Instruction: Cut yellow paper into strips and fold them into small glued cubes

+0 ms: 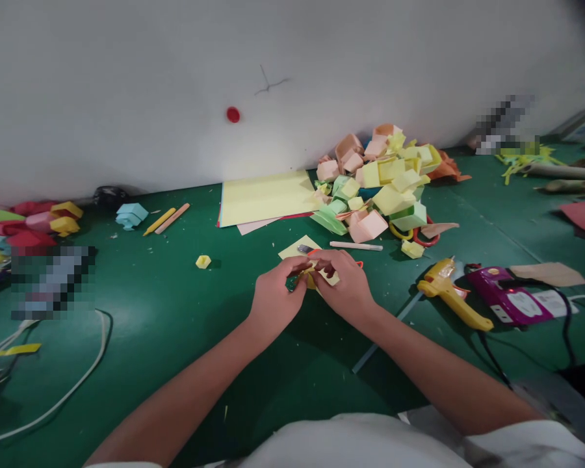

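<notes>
My left hand [281, 286] and my right hand [344, 284] meet over the middle of the green table, fingertips pinched close together. Between them is a small piece of yellow paper [310, 281], mostly hidden by the fingers. Pale yellow paper [295, 248] lies flat just beyond the hands. On it shows the grey tip of a tool [304, 248], with orange-red parts partly covered by my right hand. A pale pen-like stick [355, 246] lies past the right fingers. Left of my hands sits a small folded yellow paper piece [203, 262].
A heap of folded paper shapes [385, 179] stands at the back right, beside stacked paper sheets [266, 198]. A yellow glue gun [455, 296] with a long glue stick [387, 333] and a purple power strip [514, 296] lie right. A white cable [90, 370] curves at left.
</notes>
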The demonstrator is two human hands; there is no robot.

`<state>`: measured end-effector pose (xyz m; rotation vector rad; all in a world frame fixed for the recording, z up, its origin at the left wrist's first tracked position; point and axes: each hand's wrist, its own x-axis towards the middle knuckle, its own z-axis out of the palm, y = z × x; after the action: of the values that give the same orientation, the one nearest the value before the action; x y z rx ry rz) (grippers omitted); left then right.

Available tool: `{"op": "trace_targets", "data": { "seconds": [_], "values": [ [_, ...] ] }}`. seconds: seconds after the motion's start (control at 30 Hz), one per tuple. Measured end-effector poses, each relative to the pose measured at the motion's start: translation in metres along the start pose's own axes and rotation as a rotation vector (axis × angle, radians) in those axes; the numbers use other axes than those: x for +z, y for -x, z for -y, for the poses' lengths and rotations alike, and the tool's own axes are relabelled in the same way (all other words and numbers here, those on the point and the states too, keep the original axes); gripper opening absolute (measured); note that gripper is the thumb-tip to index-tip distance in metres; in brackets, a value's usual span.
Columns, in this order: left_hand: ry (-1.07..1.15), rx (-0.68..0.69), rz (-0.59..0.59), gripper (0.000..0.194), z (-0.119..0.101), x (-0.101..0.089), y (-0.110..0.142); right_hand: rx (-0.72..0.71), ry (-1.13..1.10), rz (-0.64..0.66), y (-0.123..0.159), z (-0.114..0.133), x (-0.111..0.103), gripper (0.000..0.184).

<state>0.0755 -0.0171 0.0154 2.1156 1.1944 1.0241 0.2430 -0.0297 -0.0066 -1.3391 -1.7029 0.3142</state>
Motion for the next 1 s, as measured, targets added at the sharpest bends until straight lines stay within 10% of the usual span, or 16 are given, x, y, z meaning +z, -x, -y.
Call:
{"op": "trace_targets", "data": {
  "seconds": [1.0],
  "values": [
    [0.096,-0.293,0.081,0.059,-0.005,-0.004,-0.003,0.145,-0.073,0.136,-0.002,-0.003,-0.001,0.004]
  ]
}}
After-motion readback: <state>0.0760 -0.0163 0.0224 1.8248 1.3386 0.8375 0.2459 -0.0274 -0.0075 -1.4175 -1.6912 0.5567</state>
